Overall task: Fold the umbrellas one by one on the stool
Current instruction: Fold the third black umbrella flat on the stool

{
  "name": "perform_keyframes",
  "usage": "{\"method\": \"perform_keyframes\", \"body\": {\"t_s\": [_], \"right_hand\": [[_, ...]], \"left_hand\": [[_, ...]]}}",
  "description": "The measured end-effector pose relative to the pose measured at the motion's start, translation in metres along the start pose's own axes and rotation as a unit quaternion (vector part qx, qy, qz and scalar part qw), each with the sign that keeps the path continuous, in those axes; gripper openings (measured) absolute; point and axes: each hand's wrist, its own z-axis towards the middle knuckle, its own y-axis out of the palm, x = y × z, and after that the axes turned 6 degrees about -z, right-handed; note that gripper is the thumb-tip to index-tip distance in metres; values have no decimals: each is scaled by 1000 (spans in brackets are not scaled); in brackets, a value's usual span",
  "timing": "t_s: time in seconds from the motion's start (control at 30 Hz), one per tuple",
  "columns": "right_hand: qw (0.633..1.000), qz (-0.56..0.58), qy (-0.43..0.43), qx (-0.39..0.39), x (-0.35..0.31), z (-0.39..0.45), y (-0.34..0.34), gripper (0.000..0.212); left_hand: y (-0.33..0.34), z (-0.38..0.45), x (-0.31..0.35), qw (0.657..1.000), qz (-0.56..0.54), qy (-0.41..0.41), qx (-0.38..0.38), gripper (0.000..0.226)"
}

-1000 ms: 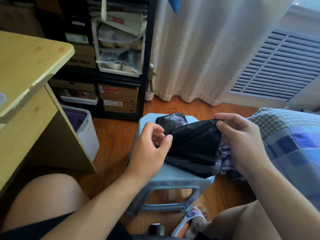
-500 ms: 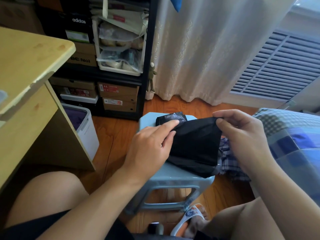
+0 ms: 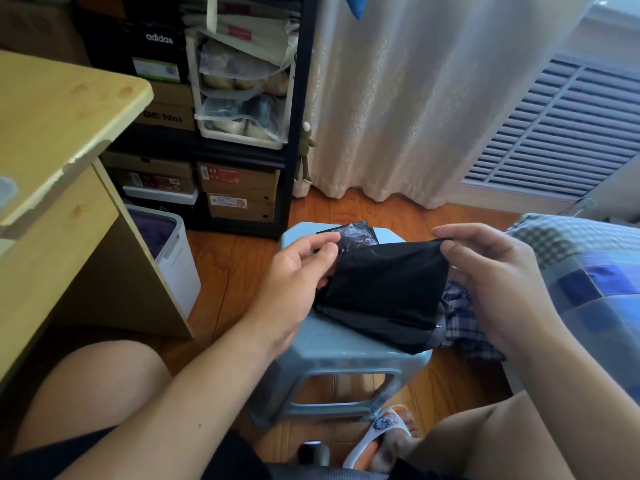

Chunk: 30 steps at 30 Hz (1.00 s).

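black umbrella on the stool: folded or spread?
Folded: the black umbrella is a compact flat bundle on the stool, top corners pinched by both hands.

A home bedroom. Beyond the fingers stand a shelf (image 3: 221,109) of shoe boxes and a curtain (image 3: 426,98). A checked bed cover (image 3: 588,271) lies right of them, a wooden desk (image 3: 59,133) left.

The black umbrella (image 3: 384,289) covers much of the stool (image 3: 332,344) top, so what lies under it cannot be seen. Its left edge is hidden behind the left hand (image 3: 294,282). At 3 o'clock the bed (image 3: 595,271) is cut off by the edge. At 9 o'clock the desk (image 3: 59,126) is cut off too. At 6 o'clock a small dark thing (image 3: 311,450) is too blurry to tell.
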Motion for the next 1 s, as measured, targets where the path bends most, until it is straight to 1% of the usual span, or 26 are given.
{"method": "perform_keyframes", "body": {"t_s": [0.07,0.13,0.17,0.3,0.33,0.43,0.5,0.6,0.67,0.73,0.77,0.8,0.87,0.93,1.0], "right_hand": [[1000,-4,-7,-7,0,0,-1,20],[1000,-18,-22,-13,-1,0,-3,22],[999,-24,-28,-15,-2,0,-3,22],[999,-41,-28,-11,-2,-2,-2,20],[999,-40,-25,-8,-2,-3,-1,20],[999,-35,-19,1,0,-2,-2,20],[999,-29,-18,6,0,-1,-3,21],[1000,-17,-14,5,2,1,-5,22],[1000,-14,-12,3,3,1,-5,22],[1000,-15,-13,2,2,2,-4,21],[1000,-15,-13,1,2,2,-3,21],[1000,-14,-13,0,1,2,-3,21],[1000,-13,-14,-2,-1,2,-1,20],[1000,-15,-15,-1,-2,2,-1,19],[1000,-13,-15,1,-2,2,0,18]], "left_hand": [[0,3,4,1000,16,14,-17,22],[-1,5,6,998,51,28,-5,22],[-1,7,6,998,52,21,10,20],[-1,8,2,998,-30,-24,49,14],[-1,8,1,998,-25,-17,56,13],[0,7,-2,995,35,40,80,13],[0,6,-3,991,48,73,97,13],[-2,6,-5,990,40,76,112,3],[-3,6,-6,993,17,49,108,8],[-2,5,-6,997,-11,27,66,10],[-1,3,-5,998,1,37,45,9],[0,1,-6,997,37,61,29,12],[0,-1,-7,982,132,134,8,29],[1,-2,-7,964,195,180,14,36],[2,0,-6,963,189,187,39,34]]}}
